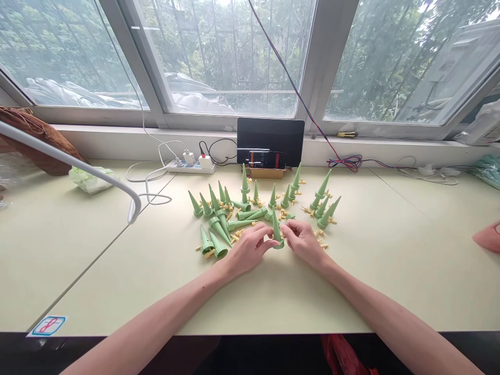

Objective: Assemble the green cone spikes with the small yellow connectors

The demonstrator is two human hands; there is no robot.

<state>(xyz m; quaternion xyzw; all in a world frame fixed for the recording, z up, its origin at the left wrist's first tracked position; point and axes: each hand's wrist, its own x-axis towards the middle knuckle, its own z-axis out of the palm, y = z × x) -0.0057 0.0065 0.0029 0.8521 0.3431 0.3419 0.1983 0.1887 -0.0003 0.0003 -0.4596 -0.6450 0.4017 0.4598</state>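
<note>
A green plastic plant watering spike (276, 229) stands point up, its wide collar near the table. My left hand (252, 246) grips it from the left, thumb at the collar. From the other side my right hand (302, 239) is closed in a pinch at a small yellow valve (283, 237) by the spike's side, mostly hidden by the fingers. Behind and left of my hands lie several more green spikes (221, 226), some upright and some on their sides. Small yellow valves (235, 237) are scattered among them. At the right, upright spikes (328, 212) have yellow valves at their sides.
A phone (266, 159) leans against a black tablet-like panel (270, 136) at the back. To its left lies a power strip (191, 165) with cables. A white lamp arm (78, 164) crosses the left side. Red and blue wires (347, 162) lie by the window.
</note>
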